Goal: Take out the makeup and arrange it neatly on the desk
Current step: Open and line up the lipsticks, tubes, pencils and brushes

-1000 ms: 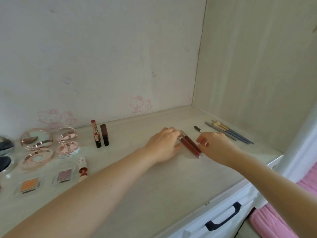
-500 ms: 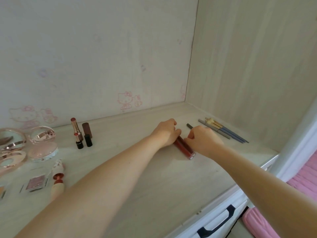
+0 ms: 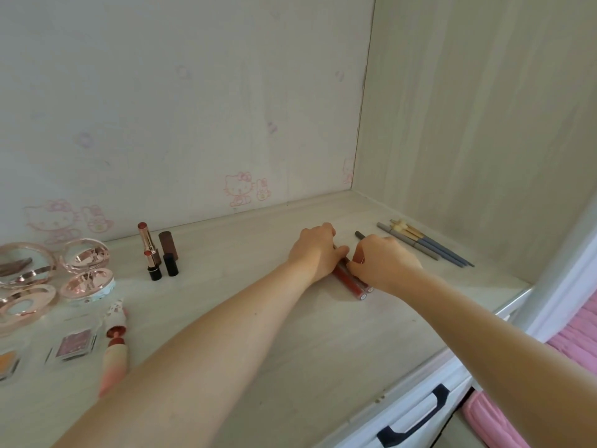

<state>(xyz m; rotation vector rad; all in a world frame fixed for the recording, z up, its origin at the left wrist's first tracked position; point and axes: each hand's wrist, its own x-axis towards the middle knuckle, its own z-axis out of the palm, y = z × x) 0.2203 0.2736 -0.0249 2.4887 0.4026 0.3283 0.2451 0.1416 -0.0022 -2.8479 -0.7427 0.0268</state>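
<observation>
- Both your hands sit centre-right of frame on the two red lip gloss tubes (image 3: 350, 281), which lie flat side by side on the desk (image 3: 290, 350)
- Left hand (image 3: 315, 250): fingers curled down over the tubes' far ends, thumb against the tube side; reads as a grip, though the fingertips are hidden
- Right hand (image 3: 384, 265): fingers curled, pinching the right tube from the right side; the near caps stick out below your hands
- A dark pencil (image 3: 359, 234) tip pokes out just behind your right hand; can't tell if you're touching it
- Already laid out: brushes and pencils (image 3: 426, 245) in a tight diagonal group at right near the side wall, two lipsticks with caps (image 3: 158, 253) standing upper left of centre, open compacts (image 3: 87, 270) at left edge, eyeshadow pans (image 3: 76, 344) and a pink tube (image 3: 114, 344) lower left
- Judgement: task looks well along, most items grouped by type; you're squaring up the gloss pair now
- Left to do, as I read it: release the tubes once parallel, tidy that dark pencil in with the others
- The makeup's container isn't in view, so can't tell whether more is still to come out
</observation>
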